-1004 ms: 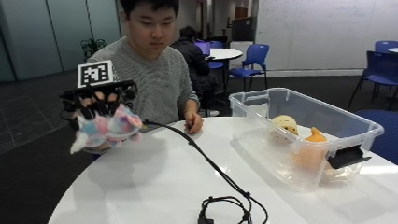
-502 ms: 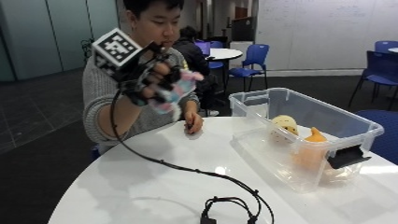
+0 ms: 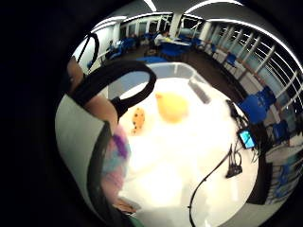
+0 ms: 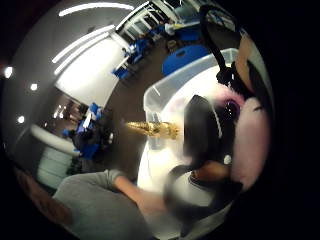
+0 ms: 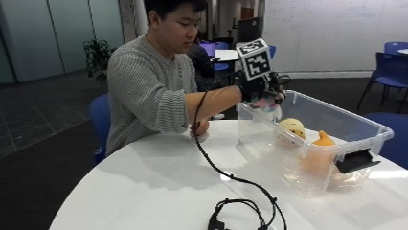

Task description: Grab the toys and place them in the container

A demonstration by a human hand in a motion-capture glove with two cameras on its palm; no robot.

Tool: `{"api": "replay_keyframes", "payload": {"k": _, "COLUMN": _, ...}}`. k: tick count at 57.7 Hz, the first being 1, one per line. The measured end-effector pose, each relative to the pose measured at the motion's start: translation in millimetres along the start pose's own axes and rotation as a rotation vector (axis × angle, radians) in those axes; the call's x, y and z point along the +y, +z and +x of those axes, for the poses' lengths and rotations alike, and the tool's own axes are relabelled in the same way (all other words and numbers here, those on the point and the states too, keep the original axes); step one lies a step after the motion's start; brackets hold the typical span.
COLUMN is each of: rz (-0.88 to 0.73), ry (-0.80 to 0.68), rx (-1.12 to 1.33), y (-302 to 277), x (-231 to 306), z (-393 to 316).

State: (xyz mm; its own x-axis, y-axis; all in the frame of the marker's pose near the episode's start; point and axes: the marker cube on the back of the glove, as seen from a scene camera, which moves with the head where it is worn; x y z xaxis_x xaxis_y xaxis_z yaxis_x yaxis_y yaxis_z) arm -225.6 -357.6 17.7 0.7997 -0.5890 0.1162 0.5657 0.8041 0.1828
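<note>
My gloved right hand [image 5: 257,91] hovers over the near end of the clear plastic container [image 5: 357,125], by its rim. Its fingers curl round a pastel pink, white and blue plush toy [image 5: 270,105], which hangs just above the opening. Close against the palm, the plush [image 4: 250,145] shows a golden horn [image 4: 150,129]; its pastel side [image 3: 116,161] also appears in the little finger view. Inside the container lie a cream-yellow round toy [image 5: 290,128] and an orange toy [image 5: 323,140]. From above, the yellow toy [image 3: 171,108] and a spotted orange toy [image 3: 138,119] rest on the container floor.
The person's bare left hand [image 5: 199,128] rests on the round white table [image 5: 140,191] near its far edge. A black cable [image 5: 236,191] runs from the glove across the table and coils near the front edge. Blue chairs [image 5: 390,62] stand behind.
My right hand has carried the plush from the person's left side, up and across to the right, and now holds it over the container's near end.
</note>
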Motion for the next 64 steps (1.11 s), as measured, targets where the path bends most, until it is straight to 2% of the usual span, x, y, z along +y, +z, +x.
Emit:
{"api": "replay_keyframes", "payload": {"k": 11, "rz": -0.323, "ry": -0.059, "rx": 0.014, "y": 45, "x": 8, "z": 8}}
{"api": "replay_keyframes", "payload": {"k": 20, "rz": -0.438, "ry": -0.064, "rx": 0.045, "y": 47, "x": 11, "z": 3}}
{"api": "replay_keyframes", "payload": {"k": 31, "rz": -0.391, "ry": -0.071, "rx": 0.005, "y": 36, "x": 15, "z": 7}}
{"api": "replay_keyframes", "payload": {"k": 41, "rz": -0.326, "ry": 0.031, "rx": 0.043, "y": 7, "x": 30, "z": 14}}
{"api": "replay_keyframes", "payload": {"k": 45, "rz": -0.27, "ry": 0.111, "rx": 0.15, "y": -17, "x": 49, "z": 37}}
{"api": "replay_keyframes", "payload": {"k": 49, "rz": -0.221, "ry": 0.12, "rx": 0.078, "y": -50, "x": 83, "z": 60}}
{"api": "replay_keyframes", "payload": {"k": 51, "rz": -0.202, "ry": 0.127, "rx": 0.138, "y": -63, "x": 109, "z": 81}}
{"api": "replay_keyframes", "payload": {"k": 55, "rz": -0.162, "ry": 0.272, "rx": 0.269, "y": -84, "x": 156, "z": 131}}
{"api": "replay_keyframes", "payload": {"k": 60, "rz": -0.151, "ry": 0.508, "rx": 0.247, "y": -105, "x": 200, "z": 180}}
{"api": "replay_keyframes", "payload": {"k": 64, "rz": -0.131, "ry": 0.588, "rx": 0.236, "y": -115, "x": 232, "z": 199}}
